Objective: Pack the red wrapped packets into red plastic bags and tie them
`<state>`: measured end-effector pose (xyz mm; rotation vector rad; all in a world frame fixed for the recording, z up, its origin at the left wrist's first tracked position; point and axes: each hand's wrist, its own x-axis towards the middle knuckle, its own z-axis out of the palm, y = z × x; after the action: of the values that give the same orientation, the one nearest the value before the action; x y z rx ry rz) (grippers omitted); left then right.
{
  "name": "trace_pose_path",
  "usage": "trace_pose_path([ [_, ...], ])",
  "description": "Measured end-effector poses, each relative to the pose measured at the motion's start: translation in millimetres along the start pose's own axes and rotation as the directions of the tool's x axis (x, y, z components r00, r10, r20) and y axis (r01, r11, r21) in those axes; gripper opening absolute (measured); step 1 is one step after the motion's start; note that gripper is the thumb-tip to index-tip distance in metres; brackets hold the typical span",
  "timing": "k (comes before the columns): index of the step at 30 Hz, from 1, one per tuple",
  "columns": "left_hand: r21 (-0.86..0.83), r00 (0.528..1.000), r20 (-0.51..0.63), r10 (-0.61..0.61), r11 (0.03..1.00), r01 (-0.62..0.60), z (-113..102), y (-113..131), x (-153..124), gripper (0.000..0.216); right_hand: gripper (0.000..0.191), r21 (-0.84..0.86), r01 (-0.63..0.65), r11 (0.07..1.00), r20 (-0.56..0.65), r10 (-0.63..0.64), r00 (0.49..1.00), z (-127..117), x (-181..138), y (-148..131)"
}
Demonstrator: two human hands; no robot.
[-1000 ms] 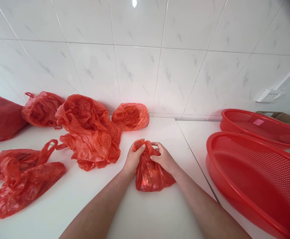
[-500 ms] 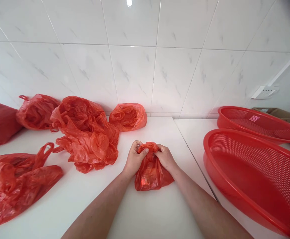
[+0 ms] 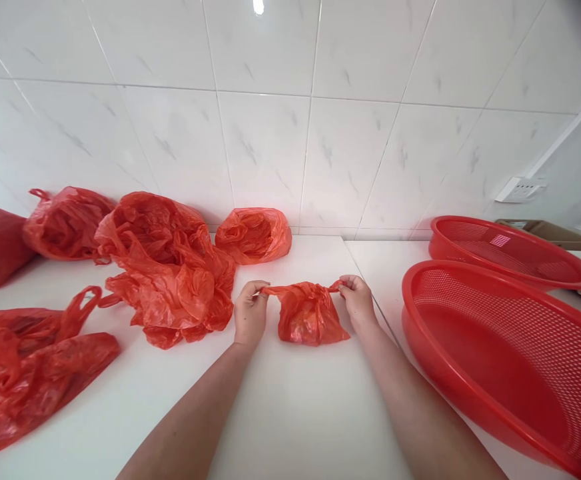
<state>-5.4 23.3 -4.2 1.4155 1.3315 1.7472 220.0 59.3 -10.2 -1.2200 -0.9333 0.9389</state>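
Observation:
Between my hands is a small red plastic bag [image 3: 310, 319], its top gathered in a twist or knot and something bulky inside that I cannot make out. My left hand [image 3: 251, 313] pinches the bag's left handle, and my right hand [image 3: 358, 299] pinches the right one. Both handles are stretched out sideways and taut. The bag hangs low over the white table [image 3: 300, 413]; whether it touches the surface I cannot tell.
A heap of crumpled red bags [image 3: 170, 267] lies to the left, with a loose red bag [image 3: 45, 373] in front. A small red bag [image 3: 253, 235] sits by the tiled wall [image 3: 265, 147]. Red perforated baskets [image 3: 490, 373] stand at right, near a cardboard box [image 3: 550, 233].
My hands have moved apart from the bag's gathered top, each drawing a handle outward. The bag has risen a little and its top has tightened.

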Motion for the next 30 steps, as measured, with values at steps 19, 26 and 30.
trace_pose_path([
  [19,-0.385,0.914,0.320,-0.250,0.847,0.367,-2,-6,-1,0.059,0.039,-0.037,0.055,0.998,-0.085,-0.058,0.995,-8,1,0],
  [26,-0.240,0.830,0.526,-0.185,0.904,0.353,4,-1,-11,0.096,0.030,0.363,-0.294,0.884,0.360,0.158,0.919,5,-8,0],
  [30,-0.206,0.808,0.576,-0.124,0.934,0.291,4,6,-15,0.092,0.036,0.293,-0.265,0.919,0.550,0.064,0.833,13,-25,-7],
])
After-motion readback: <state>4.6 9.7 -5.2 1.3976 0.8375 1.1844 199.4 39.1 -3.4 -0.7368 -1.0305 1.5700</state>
